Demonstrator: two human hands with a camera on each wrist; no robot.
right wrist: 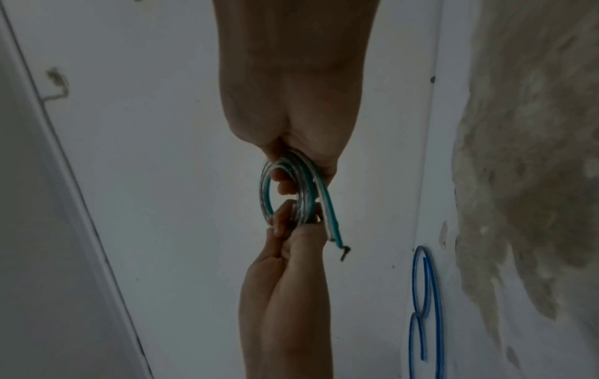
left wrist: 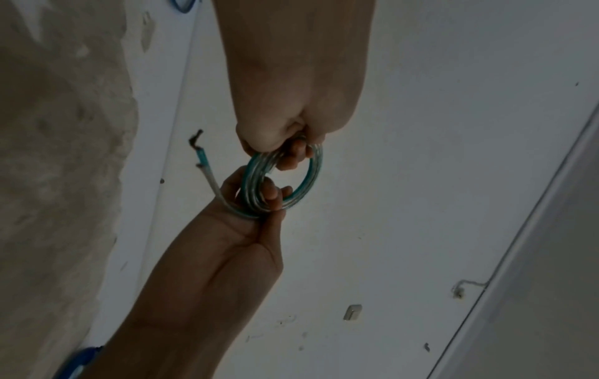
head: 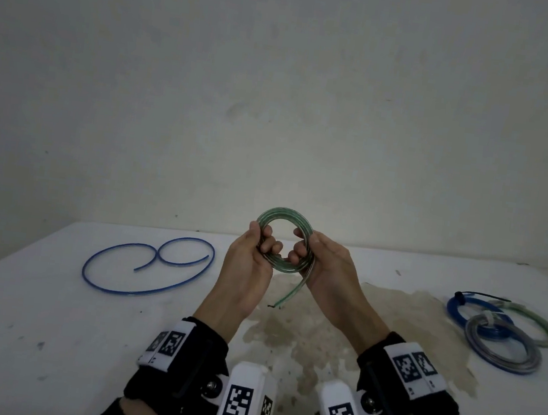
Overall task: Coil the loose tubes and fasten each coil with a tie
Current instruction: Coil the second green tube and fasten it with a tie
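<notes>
Green-tinted clear tube [head: 282, 243] is wound into a small coil that you hold upright above the table's [head: 45, 317] middle, its loose end [head: 289, 293] hanging down beside your right palm. Your left hand [head: 250, 263] grips the coil's left side, fingers curled through the ring; your right hand [head: 324, 265] grips the right side the same way. A loose blue tube [head: 141, 265] lies uncoiled toward the left edge. Three tied coils [head: 505, 335] lie overlapping near the right edge.
</notes>
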